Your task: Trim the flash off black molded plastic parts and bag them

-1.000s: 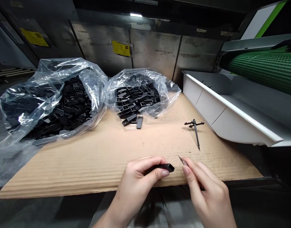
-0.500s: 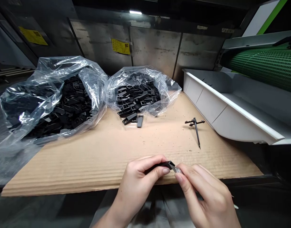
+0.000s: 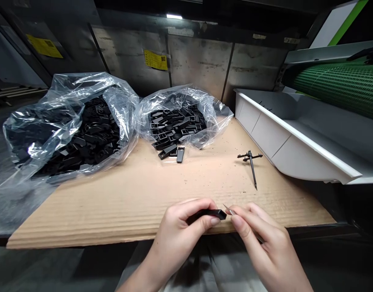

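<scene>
Two clear plastic bags stand along the back of the cardboard (image 3: 113, 219): the left bag (image 3: 78, 81), in the left of the frame, bulges with black pieces (image 3: 95, 127), and the middle bag (image 3: 218, 121), at upper centre, holds narrower black housings (image 3: 186, 123), with a few loose at its mouth. At lower centre, the left hand (image 3: 183, 223) pinches one black housing (image 3: 219, 213) between thumb and curled index finger; its long axis runs nearly across the frame, dipping slightly rightward, and its hollow end faces the other hand. Just right of that end, a thin blade (image 3: 229, 209) points up and left, its tip near the housing's upper edge; I cannot tell whether they touch. The right hand (image 3: 262, 233) grips the blade between thumb and index finger, the other fingers folded. Farther right lie a branched black stem (image 3: 252, 168), then a white tray (image 3: 262, 127) below a green mesh roller (image 3: 335, 83).
</scene>
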### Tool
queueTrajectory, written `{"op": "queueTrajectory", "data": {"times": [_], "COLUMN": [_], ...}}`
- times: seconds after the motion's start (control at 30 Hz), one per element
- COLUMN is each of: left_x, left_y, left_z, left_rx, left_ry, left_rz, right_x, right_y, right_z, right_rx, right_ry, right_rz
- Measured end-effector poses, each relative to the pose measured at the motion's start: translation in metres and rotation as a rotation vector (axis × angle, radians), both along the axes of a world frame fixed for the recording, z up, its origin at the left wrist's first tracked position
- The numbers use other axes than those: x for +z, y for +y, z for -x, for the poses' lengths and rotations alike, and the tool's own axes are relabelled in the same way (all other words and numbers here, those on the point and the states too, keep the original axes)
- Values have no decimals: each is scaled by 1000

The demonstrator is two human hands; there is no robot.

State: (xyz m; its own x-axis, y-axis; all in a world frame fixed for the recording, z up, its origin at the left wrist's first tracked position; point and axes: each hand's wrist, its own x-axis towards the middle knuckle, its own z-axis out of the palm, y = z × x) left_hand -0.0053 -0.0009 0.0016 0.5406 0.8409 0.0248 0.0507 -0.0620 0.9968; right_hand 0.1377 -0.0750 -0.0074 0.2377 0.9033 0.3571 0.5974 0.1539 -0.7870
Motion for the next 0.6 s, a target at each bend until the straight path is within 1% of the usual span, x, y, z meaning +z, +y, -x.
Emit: {"op": "queueTrajectory", "data": {"times": [0.03,0.1,0.13,0.2,0.3,0.37,0.47,0.53,0.6], "left_x": [-2,-5,-6,-7,-6,-5,-4,-4,-4], "left_y": [0,-1,-1,-1,2,3,3,2,2], "left_z": [1,2,3,4,6,6,7,7,7], "left_rx": [-29,-95,-115,-112,-97,-110,-104,-108,-119], "left_ry": [-29,-92,-107,-80,-21,-37,-88,-104,-111], "left_rz": [43,126,135,70,-79,-115,-164,-203,-217], "right_x": [0,-4,-6,-10,-12,-9,-4,0,3], "right_y": [-2,-6,-8,-10,-9,-7,-3,-1,2], "right_z": [1,2,2,2,3,6,13,19,24], "right_rx": [1,-48,-78,-120,-80,-67,-86,-65,-48], "right_ry": [36,89,111,150,181,217,349,431,457], "right_rz": [-3,-5,1,28,61,68,119,171,188]}}
